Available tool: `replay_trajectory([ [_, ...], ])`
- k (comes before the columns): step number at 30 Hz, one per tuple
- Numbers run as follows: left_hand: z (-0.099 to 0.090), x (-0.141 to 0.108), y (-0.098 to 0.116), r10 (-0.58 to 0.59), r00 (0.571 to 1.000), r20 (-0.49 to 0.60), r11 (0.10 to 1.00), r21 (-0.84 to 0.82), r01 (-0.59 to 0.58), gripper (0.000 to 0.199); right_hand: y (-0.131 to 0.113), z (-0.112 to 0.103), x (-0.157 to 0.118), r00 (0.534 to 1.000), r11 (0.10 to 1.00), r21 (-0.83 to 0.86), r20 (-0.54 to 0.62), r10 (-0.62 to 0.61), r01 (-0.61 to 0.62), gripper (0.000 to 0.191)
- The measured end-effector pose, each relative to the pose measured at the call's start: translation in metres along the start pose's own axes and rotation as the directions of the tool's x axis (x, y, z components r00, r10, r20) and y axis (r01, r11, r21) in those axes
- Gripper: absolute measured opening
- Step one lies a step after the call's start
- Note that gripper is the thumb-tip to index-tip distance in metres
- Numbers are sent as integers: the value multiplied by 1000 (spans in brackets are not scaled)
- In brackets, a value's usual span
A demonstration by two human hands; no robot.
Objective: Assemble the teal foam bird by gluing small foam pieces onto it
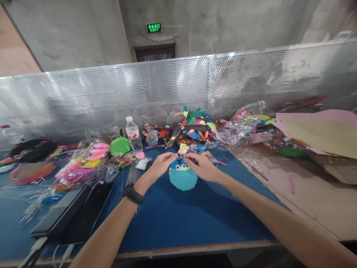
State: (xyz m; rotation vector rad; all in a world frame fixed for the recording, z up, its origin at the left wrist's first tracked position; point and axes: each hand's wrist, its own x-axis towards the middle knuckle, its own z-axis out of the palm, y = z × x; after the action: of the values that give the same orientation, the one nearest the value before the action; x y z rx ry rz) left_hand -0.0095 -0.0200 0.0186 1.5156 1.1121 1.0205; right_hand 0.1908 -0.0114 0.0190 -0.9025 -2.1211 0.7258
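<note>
A round light-blue craft face [183, 180] with a scalloped edge is held over the blue table. Its upper part is darker blue, with a yellow band and two white eyes with dark pupils. My left hand [161, 163], a dark band on its wrist, has its thumb and fingers closed at the upper left of the face. From the other side my right hand [203, 166] is closed at the top right edge, its fingertips close to those of the left. Anything small between the fingertips is too fine to make out.
Colourful clay figures [192, 126] are heaped behind my hands, beside a water bottle [134, 134]. Bagged coloured clay [92, 160], thin wires [133, 176], a power bank [63, 212] and a phone [90, 212] lie leftward. Pink sheets [315, 130] rest at right; a perforated metal panel [178, 85] stands behind.
</note>
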Motion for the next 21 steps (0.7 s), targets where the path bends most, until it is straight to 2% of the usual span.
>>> replay_trajectory([
  [8, 0, 4, -10, 90, 993, 75, 996, -7, -90, 36, 10, 3, 2, 1000, 999, 33, 14, -3, 3, 30],
  [12, -7, 5, -12, 159, 986, 52, 960, 226, -167, 35, 11, 2, 2, 999, 1000, -19, 53, 7, -6, 31],
  [15, -24, 7, -14, 238, 971, -38, 827, 533, -182, 38, 13, 0, 2, 996, 996, -90, 88, 24, -16, 30],
  [17, -37, 9, -19, 244, 965, -98, 694, 712, -103, 36, 17, -1, 2, 992, 989, -145, 119, 37, -19, 30],
  [19, -48, 10, -26, 216, 974, -62, 550, 832, -69, 31, 22, -2, 2, 986, 976, -217, 162, 47, -11, 31],
  [21, -52, 11, -32, 199, 980, -17, 454, 888, -77, 32, 26, -3, 1, 981, 958, -286, 185, 57, -2, 34],
])
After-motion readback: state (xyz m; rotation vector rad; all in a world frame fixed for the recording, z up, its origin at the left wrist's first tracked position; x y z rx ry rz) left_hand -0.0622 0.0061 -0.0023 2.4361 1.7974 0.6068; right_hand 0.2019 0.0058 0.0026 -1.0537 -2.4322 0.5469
